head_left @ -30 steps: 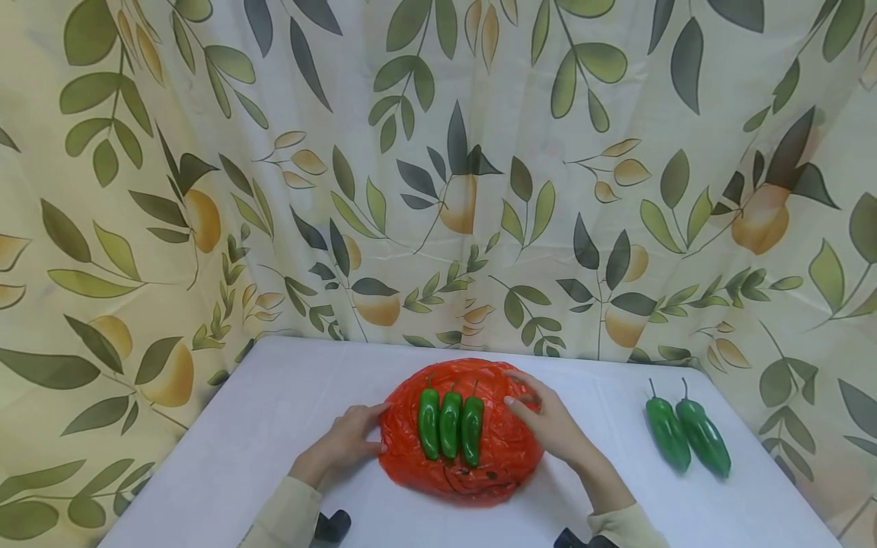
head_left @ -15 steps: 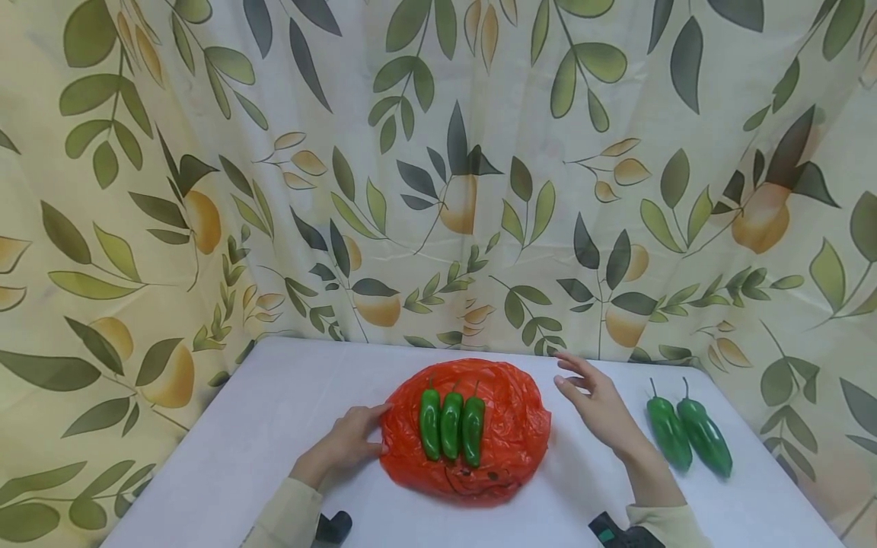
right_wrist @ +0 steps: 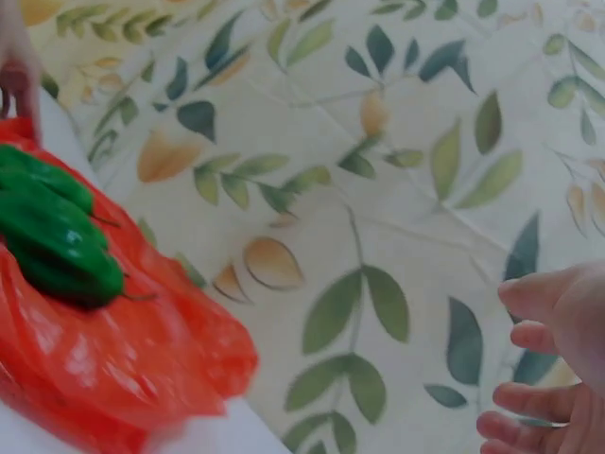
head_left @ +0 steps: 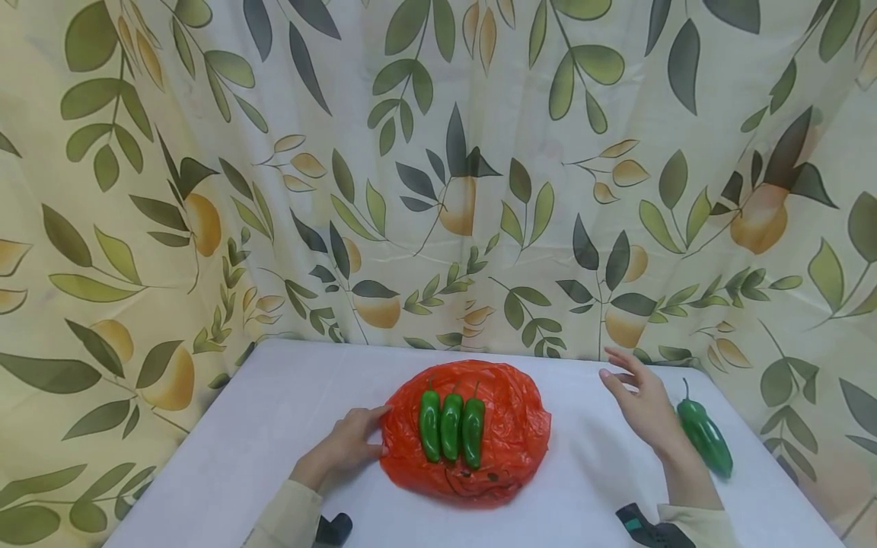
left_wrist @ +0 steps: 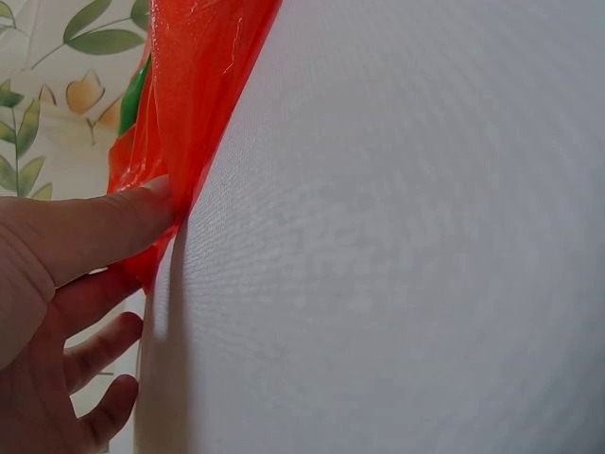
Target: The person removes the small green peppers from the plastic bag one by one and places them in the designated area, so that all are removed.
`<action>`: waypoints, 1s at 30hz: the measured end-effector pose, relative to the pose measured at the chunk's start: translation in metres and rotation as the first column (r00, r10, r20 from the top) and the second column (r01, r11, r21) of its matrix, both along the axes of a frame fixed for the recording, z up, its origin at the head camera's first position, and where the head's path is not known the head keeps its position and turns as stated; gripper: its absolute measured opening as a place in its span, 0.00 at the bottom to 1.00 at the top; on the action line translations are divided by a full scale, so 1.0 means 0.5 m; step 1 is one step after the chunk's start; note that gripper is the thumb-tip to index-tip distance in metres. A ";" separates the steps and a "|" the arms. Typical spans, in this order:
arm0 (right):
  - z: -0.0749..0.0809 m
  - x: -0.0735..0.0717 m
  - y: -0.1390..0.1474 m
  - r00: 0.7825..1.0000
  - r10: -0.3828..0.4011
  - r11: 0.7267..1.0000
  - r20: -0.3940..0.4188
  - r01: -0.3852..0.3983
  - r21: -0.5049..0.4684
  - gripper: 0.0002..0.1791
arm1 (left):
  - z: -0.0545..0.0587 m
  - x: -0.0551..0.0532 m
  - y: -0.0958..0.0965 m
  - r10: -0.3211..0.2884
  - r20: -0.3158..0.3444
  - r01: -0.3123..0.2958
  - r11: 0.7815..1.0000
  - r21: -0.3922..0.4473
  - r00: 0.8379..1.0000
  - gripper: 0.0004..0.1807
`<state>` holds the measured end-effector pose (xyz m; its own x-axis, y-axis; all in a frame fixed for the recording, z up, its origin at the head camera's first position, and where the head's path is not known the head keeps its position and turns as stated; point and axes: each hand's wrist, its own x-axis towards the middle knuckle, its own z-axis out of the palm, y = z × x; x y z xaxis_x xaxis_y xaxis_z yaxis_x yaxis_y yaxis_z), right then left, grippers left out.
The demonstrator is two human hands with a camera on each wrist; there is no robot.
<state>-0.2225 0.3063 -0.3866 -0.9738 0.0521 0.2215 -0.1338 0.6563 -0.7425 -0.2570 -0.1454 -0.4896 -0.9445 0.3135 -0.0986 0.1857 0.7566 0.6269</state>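
Note:
A red plastic bag [head_left: 517,434] lies flattened on the table, with three green chili peppers [head_left: 451,426] side by side on top of it. My left hand [head_left: 348,441] pinches the bag's left edge; in the left wrist view the thumb [left_wrist: 123,222] presses the red film against the forefinger. My right hand [head_left: 647,403] is held over the table to the right of the bag, its fingers relaxed and nothing in them. One larger green pepper [head_left: 706,439] shows beyond the right forearm. The pepper that lay beside it is hidden behind that hand and forearm.
A white cloth [head_left: 308,380] covers the table. Behind and along its sides hangs a curtain [head_left: 425,266] printed with leaves and fruit. A dark strapped device [head_left: 651,529] sits at the right wrist, and another dark device [head_left: 333,529] at the left.
My right hand has left the bag's right side and moved right across the table, now covering one of the two larger peppers. The left hand stays at the bag's edge.

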 end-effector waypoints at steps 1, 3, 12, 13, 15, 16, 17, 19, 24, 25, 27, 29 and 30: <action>-0.001 0.001 0.010 1.000 -0.013 1.000 0.003 0.013 0.003 0.34 | 0.000 0.000 0.000 -0.003 -0.002 0.003 1.000 0.000 1.000 0.43; -0.004 0.001 0.029 0.999 -0.034 0.999 0.002 0.034 0.015 0.34 | 0.000 0.000 0.000 -0.007 -0.009 0.007 1.000 -0.001 1.000 0.43; -0.036 -0.005 0.137 0.985 -0.097 0.995 0.142 0.094 0.026 0.39 | 0.005 0.004 0.002 0.020 -0.003 -0.020 1.000 -0.008 1.000 0.42; -0.039 -0.005 0.147 0.977 -0.101 0.995 0.187 0.097 0.027 0.40 | 0.005 0.004 0.002 0.019 -0.005 -0.019 1.000 -0.007 1.000 0.42; -0.044 -0.007 0.164 0.959 -0.100 0.995 0.266 0.099 0.020 0.43 | 0.006 0.005 0.002 0.018 -0.006 -0.018 1.000 -0.004 1.000 0.41; -0.046 -0.008 0.169 0.948 -0.098 0.995 0.301 0.096 0.021 0.44 | 0.006 0.005 0.002 0.018 -0.006 -0.018 1.000 -0.004 1.000 0.41; -0.048 -0.009 0.174 0.939 -0.095 0.995 0.331 0.095 0.015 0.44 | 0.006 0.006 0.002 0.020 -0.004 -0.020 1.000 -0.005 1.000 0.41; -0.053 -0.013 0.180 0.922 -0.100 0.995 0.374 0.101 0.017 0.45 | 0.006 0.006 0.002 0.022 -0.002 -0.022 1.000 -0.005 1.000 0.41; -0.071 -0.018 0.187 0.899 -0.135 0.991 0.416 0.128 0.045 0.43 | 0.005 0.006 0.001 0.022 -0.002 -0.022 1.000 -0.001 1.000 0.40; -0.075 -0.018 0.189 0.900 -0.143 0.990 0.413 0.133 0.052 0.42 | 0.005 0.006 0.001 0.020 -0.004 -0.020 1.000 -0.001 1.000 0.40; -0.084 -0.019 0.191 0.900 -0.162 0.987 0.405 0.144 0.075 0.41 | 0.005 0.005 0.002 0.013 -0.010 -0.013 1.000 -0.001 1.000 0.41; -0.091 -0.020 0.191 0.905 -0.180 0.983 0.386 0.152 0.102 0.40 | 0.005 0.004 0.002 0.006 -0.016 -0.006 1.000 -0.003 1.000 0.41; -0.093 -0.021 0.191 0.905 -0.185 0.982 0.382 0.155 0.109 0.39 | 0.005 0.003 0.002 0.004 -0.017 -0.004 1.000 -0.006 1.000 0.41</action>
